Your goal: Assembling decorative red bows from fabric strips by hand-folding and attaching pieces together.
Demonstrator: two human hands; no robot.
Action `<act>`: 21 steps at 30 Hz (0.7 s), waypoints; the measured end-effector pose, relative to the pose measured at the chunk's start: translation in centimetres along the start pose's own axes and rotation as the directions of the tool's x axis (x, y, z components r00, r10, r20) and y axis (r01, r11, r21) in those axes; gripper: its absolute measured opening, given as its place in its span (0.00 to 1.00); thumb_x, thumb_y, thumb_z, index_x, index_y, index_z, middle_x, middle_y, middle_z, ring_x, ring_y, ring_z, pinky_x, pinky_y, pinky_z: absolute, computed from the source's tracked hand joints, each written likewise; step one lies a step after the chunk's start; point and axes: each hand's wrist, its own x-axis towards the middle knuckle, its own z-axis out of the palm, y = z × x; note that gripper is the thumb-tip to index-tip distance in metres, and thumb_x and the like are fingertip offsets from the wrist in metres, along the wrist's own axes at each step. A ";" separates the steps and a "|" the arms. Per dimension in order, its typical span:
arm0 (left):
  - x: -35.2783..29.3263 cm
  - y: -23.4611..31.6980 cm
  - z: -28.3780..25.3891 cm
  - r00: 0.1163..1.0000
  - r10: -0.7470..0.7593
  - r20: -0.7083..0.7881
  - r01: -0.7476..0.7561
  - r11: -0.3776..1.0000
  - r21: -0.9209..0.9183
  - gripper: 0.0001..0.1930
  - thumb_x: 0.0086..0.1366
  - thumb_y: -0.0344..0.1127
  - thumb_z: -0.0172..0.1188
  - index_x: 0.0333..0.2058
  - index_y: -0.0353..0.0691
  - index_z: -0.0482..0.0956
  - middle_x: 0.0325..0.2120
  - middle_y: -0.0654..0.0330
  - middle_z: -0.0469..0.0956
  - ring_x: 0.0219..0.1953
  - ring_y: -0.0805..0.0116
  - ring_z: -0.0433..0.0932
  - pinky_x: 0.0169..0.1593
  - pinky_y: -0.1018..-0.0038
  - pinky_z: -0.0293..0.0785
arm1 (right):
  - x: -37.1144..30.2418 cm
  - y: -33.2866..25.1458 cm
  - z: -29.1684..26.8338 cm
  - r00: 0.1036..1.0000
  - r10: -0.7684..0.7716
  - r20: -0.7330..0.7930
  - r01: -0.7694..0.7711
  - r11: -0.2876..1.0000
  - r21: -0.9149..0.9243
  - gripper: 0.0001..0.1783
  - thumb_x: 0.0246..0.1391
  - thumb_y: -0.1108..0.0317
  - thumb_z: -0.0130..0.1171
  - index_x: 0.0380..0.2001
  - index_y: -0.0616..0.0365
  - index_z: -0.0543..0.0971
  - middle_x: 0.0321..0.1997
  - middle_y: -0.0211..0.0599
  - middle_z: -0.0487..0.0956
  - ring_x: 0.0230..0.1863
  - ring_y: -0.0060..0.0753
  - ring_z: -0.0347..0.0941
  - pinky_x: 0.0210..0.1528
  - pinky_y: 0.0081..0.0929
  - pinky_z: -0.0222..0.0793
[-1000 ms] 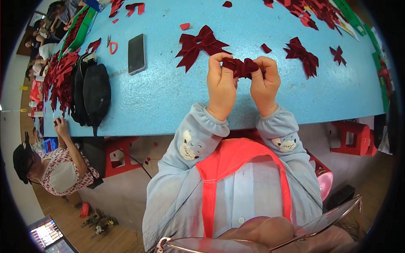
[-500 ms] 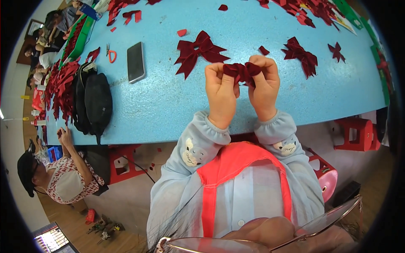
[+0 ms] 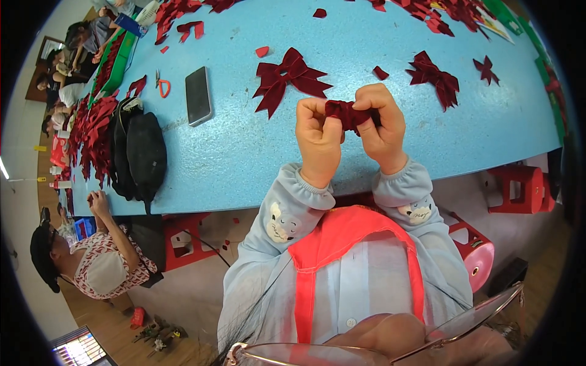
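Both hands — left hand (image 3: pixel 318 137), right hand (image 3: pixel 383 125) — grip closed on a dark red ribbon piece (image 3: pixel 349 114) above the blue table (image 3: pixel 244 158).

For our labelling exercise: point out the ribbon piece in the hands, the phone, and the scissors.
ribbon piece (image 3: pixel 349 114), head view, folded middle between both hands
phone (image 3: pixel 199 96), head view, screen centre
scissors (image 3: pixel 163 87), head view, orange handle

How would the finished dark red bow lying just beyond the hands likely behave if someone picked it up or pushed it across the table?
The finished bow looks like thin fabric ribbon, so probably very light and soft, its tails flopping when lifted. It lies flat on the blue table, so it should slide, not roll. The similar ribbon piece bunches between the left hand and right hand, suggesting it creases easily.
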 end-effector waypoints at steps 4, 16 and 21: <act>0.4 0.2 0.0 0.990 0.142 -0.015 -0.142 0.990 -0.008 0.06 0.61 0.23 0.49 0.32 0.39 0.61 0.23 0.65 0.68 0.19 0.83 0.63 0.21 0.86 0.61 | 1.3 -0.2 -1.8 0.963 -0.113 0.246 0.150 0.979 -0.137 0.09 0.46 0.82 0.51 0.32 0.60 0.69 0.33 0.37 0.69 0.31 0.26 0.65 0.30 0.19 0.63; -0.7 2.5 1.4 0.982 0.182 -0.041 -0.185 0.979 -0.082 0.08 0.61 0.22 0.49 0.33 0.40 0.59 0.24 0.65 0.66 0.19 0.82 0.62 0.21 0.86 0.60 | -0.6 -1.3 1.9 0.934 -0.307 -0.184 0.228 0.906 -0.356 0.08 0.49 0.80 0.51 0.34 0.61 0.70 0.32 0.38 0.71 0.30 0.27 0.68 0.30 0.21 0.65; -0.8 3.0 0.9 0.991 0.126 -0.036 -0.131 0.947 -0.293 0.08 0.61 0.23 0.48 0.35 0.41 0.60 0.23 0.66 0.67 0.19 0.83 0.62 0.20 0.86 0.59 | 0.1 -2.4 2.2 0.974 -0.134 -0.185 0.104 0.981 -0.165 0.05 0.54 0.76 0.48 0.34 0.62 0.70 0.29 0.34 0.70 0.26 0.23 0.65 0.27 0.18 0.63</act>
